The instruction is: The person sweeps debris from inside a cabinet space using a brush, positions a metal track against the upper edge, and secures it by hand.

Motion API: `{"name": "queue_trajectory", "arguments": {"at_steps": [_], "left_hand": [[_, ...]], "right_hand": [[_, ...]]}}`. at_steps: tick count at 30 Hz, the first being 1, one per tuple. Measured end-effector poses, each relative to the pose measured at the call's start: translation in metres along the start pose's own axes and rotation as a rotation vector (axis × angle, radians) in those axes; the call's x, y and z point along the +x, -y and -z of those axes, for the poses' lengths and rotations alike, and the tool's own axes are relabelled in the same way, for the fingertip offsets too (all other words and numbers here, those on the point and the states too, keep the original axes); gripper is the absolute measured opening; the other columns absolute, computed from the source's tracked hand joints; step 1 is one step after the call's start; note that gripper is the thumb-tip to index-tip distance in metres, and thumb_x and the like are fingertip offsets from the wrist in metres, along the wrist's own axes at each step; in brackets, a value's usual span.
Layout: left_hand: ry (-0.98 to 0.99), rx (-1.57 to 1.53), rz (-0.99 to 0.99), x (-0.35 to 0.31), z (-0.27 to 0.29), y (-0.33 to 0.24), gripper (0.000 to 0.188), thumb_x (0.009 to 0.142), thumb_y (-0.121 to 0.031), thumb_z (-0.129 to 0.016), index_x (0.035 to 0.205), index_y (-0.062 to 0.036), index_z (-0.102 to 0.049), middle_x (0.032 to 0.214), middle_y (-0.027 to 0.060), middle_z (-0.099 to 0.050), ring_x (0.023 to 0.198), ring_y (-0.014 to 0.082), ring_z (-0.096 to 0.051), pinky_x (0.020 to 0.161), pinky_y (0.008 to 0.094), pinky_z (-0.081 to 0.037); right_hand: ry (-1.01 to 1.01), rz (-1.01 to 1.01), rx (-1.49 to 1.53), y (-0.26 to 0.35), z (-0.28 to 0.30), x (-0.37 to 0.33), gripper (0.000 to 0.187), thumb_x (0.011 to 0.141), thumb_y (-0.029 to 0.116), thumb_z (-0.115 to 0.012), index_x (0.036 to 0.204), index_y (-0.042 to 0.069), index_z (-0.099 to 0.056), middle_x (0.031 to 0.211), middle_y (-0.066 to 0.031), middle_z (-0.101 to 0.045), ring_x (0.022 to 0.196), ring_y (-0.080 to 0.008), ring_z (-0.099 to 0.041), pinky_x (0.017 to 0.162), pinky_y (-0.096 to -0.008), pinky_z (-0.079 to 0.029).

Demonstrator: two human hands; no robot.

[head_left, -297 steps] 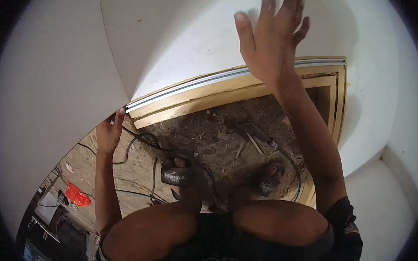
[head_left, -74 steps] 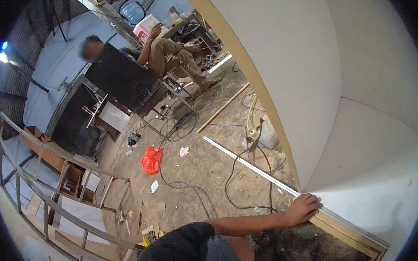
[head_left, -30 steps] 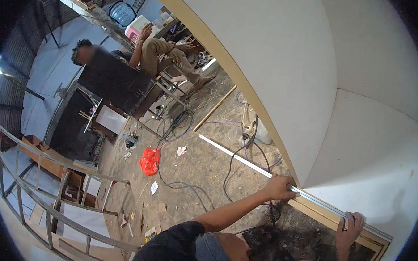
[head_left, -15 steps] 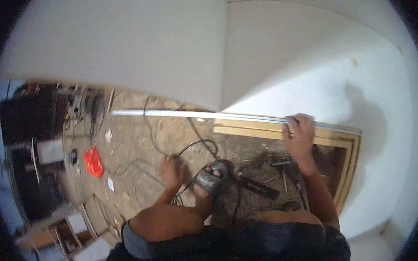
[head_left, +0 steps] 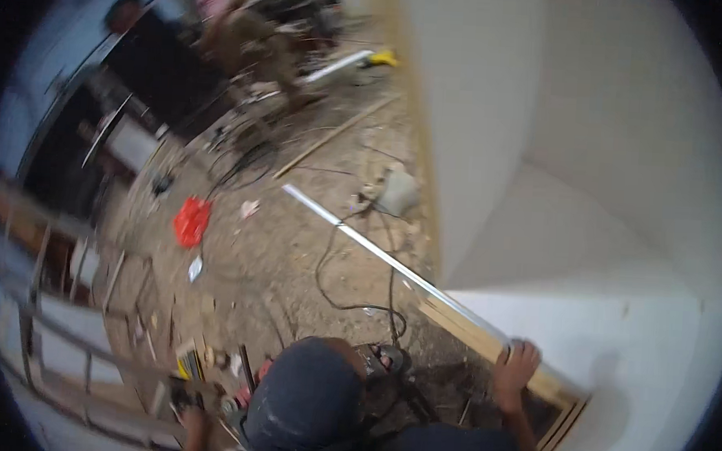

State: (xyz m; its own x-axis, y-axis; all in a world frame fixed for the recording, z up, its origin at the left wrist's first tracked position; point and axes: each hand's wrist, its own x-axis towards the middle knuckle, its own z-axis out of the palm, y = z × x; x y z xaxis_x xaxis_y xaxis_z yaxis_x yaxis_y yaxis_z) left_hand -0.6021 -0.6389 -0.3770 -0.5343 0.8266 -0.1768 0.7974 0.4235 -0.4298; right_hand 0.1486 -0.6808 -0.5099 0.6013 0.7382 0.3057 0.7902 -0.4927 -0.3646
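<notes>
My right hand (head_left: 517,366) has its fingers curled over a long, thin silvery metal strip (head_left: 392,263), near the strip's right end. There the strip lies along the top of a pale wooden frame (head_left: 471,331) beside the white panel, and its far end reaches out to the left over the dirt floor. My left hand (head_left: 193,422) is low at the left, at a small dark object (head_left: 184,396); blur hides its fingers and the object's kind. A yellow-and-black item (head_left: 190,362) lies close by. My bent knee in dark cloth (head_left: 310,390) stands between my hands.
A dark cable (head_left: 348,306) loops over the floor under the strip. A red plastic bag (head_left: 191,221) and a wooden stick (head_left: 333,138) lie further off. Metal framing (head_left: 70,333) stands at the left. Another person (head_left: 252,44) is at the far left, blurred.
My view has swung to the left. My left hand has gone from beside my foot to the dark object at the lower left. My right hand stays on the strip.
</notes>
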Motion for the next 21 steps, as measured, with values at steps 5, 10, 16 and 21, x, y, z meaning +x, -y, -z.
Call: {"name": "queue_trajectory", "arguments": {"at_steps": [5,10,16,21], "left_hand": [[0.164,0.367,-0.109,-0.051,-0.042,0.040,0.063,0.086,-0.059,-0.041,0.108,-0.0050,-0.065,0.107,0.0195,-0.064,0.102,0.0399,-0.058,0.092,0.0501,-0.041],[0.305,-0.175,0.128,-0.065,-0.042,0.023,0.067,0.084,-0.063,-0.043,0.105,-0.0030,-0.064,0.108,0.0228,-0.061,0.103,0.0402,-0.056,0.091,0.0503,-0.039],[0.053,-0.862,0.005,-0.033,-0.101,-0.014,0.074,0.084,-0.057,-0.052,0.130,-0.0007,-0.042,0.129,0.0272,-0.044,0.121,0.0374,-0.044,0.100,0.0448,-0.033],[-0.119,-0.646,-0.027,-0.024,-0.131,-0.086,0.084,0.079,-0.057,-0.060,0.137,-0.0025,-0.033,0.141,0.0261,-0.030,0.133,0.0383,-0.025,0.106,0.0539,-0.018]], "right_hand": [[0.003,0.068,-0.042,-0.004,-0.012,-0.004,0.030,0.091,0.025,-0.045,0.107,0.000,-0.053,0.107,-0.0205,-0.051,0.107,-0.0373,-0.045,0.094,-0.0537,-0.032],[0.042,0.099,-0.148,-0.007,-0.015,0.003,0.035,0.094,0.030,-0.039,0.109,0.001,-0.054,0.105,-0.0202,-0.053,0.100,-0.0375,-0.049,0.087,-0.0494,-0.039],[0.039,0.144,-0.166,-0.013,-0.024,0.005,0.054,0.094,0.046,-0.036,0.110,-0.001,-0.055,0.101,-0.0212,-0.057,0.095,-0.0398,-0.053,0.083,-0.0501,-0.041],[0.121,0.194,-0.213,-0.033,-0.031,0.007,0.054,0.094,0.048,-0.036,0.111,0.000,-0.056,0.102,-0.0215,-0.057,0.096,-0.0396,-0.053,0.085,-0.0491,-0.040]]}}
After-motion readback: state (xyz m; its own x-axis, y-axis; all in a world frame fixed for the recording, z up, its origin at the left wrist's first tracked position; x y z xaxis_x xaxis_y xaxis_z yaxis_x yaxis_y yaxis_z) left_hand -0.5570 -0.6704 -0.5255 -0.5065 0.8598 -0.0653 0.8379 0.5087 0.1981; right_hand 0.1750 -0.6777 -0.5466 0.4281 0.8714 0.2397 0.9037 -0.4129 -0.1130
